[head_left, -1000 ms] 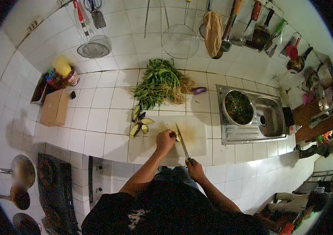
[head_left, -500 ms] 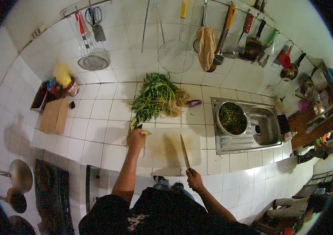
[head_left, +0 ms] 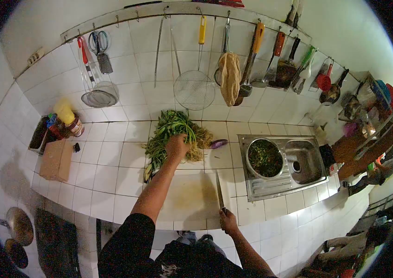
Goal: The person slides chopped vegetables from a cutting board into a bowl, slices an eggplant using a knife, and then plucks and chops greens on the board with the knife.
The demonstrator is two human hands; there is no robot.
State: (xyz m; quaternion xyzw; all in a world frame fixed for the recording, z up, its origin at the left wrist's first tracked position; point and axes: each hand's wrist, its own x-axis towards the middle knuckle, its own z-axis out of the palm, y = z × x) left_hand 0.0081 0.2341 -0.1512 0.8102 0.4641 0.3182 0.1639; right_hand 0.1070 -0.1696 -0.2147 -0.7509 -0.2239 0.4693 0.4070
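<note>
With the board as the clock face and twelve toward the wall, the greens lie between eleven and twelve. The left hand is at them; I cannot tell whether its fingers are spread or pinch stems. Between four and five, the right hand wraps around the handle of the knife, its blade pointing to twelve. An eggplant lies at one, and the bowl, on the sink, sits at two.

A cardboard box stands on the desk. Scissors and a yellow-handled wire skimmer hang against the wall.
</note>
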